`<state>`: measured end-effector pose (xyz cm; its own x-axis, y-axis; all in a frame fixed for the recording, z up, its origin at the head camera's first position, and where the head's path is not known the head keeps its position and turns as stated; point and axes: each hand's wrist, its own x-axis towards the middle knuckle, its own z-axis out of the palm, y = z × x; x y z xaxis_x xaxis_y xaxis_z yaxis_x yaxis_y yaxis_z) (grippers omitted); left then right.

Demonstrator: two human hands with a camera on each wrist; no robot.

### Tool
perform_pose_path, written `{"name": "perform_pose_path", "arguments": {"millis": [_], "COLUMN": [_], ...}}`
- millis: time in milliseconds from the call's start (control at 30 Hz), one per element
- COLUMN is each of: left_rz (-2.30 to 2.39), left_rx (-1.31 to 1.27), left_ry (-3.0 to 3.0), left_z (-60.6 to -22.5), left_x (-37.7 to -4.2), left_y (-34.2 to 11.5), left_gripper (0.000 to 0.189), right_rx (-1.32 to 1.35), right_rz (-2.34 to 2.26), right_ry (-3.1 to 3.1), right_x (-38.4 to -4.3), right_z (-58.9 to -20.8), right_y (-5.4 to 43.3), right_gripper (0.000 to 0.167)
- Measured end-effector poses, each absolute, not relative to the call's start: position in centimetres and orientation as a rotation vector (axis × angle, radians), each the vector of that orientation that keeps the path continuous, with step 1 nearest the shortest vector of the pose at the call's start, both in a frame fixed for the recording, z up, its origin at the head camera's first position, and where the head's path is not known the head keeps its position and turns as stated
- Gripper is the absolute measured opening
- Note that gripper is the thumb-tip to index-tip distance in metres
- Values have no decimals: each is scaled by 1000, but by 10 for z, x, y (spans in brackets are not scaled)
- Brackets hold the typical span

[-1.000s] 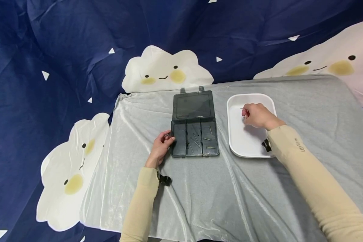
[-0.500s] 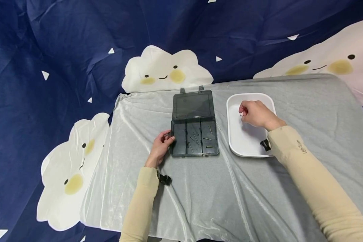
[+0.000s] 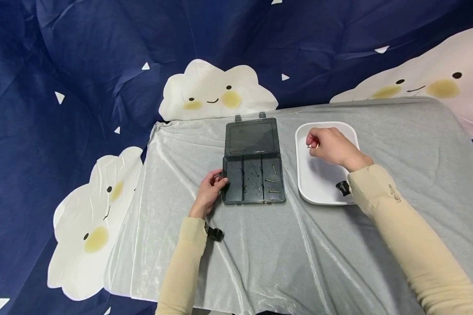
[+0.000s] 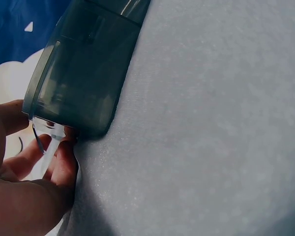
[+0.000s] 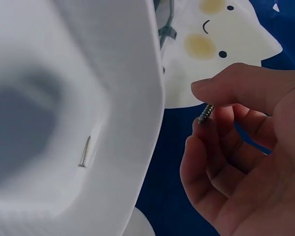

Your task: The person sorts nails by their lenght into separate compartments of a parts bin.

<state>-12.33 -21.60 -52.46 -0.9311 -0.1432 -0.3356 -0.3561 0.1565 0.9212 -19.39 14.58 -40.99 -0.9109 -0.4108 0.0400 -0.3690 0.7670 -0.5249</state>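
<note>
A dark translucent compartment box (image 3: 233, 186) lies on the cloth with its lid tipped back. Long thin screws (image 3: 274, 191) are in its middle and right compartments. My left hand (image 3: 209, 190) grips the box's left side; in the left wrist view its thumb is at the top edge and the fingers curl below. Above the white tray (image 3: 325, 194), my right hand (image 3: 334, 149) pinches a small threaded screw (image 5: 206, 113) between thumb and fingers. Another screw (image 5: 86, 151) lies inside the tray beside its wall, in the right wrist view.
A grey velvety cloth (image 3: 260, 253) with folds covers the table. Behind it hangs a navy curtain (image 3: 311, 39) with printed clouds. The raised lid (image 3: 252, 135) stands at the box's far side, left of the tray.
My right hand has moved slightly left above the tray, with the screw between its fingers. The left hand and the box have stayed put.
</note>
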Motion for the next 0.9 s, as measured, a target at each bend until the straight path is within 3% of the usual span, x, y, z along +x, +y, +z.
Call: {"name": "perform_pose_path", "arguments": {"millis": [900], "left_rz": [1882], "left_rx": [-498], "left_ry": [2241], "left_z": [-528], "left_x": [-124], "left_y": [-217], "left_gripper": [44], "right_rx": [-665], "right_rz": [-1127], "right_ry": [2878], "right_x": [-184], "right_z": [-404], "right_y": [109], "right_gripper": [9]}}
